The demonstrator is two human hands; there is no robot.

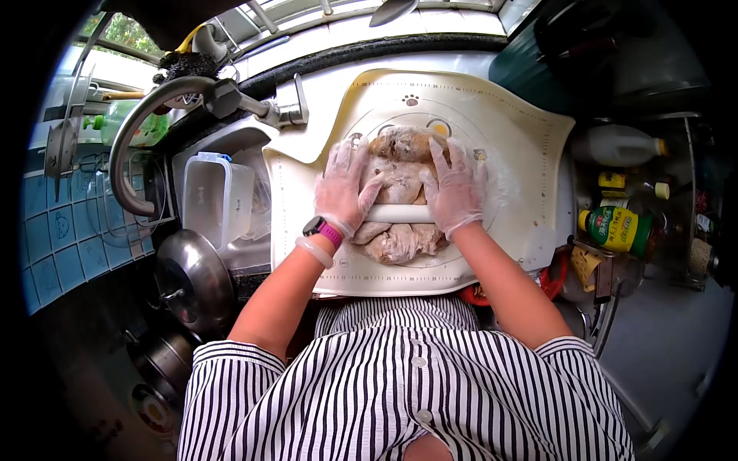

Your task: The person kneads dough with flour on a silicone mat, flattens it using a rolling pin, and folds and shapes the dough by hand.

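Note:
A long piece of floury, lumpy dough lies on a cream mat printed with a ruler edge and circles. A white rolling pin lies crosswise over the dough, with dough showing above and below it. My left hand, in a clear glove, rests on the left side of the dough and over the pin's left end, fingers spread. On the right side, my right hand, also gloved, lies over the pin's right end with its fingers apart. Both palms hide the pin's ends.
A faucet arches over the sink at the left, where a plastic container stands. Below it are a metal lid and a pot. Bottles, one with a green and yellow label, are at the right.

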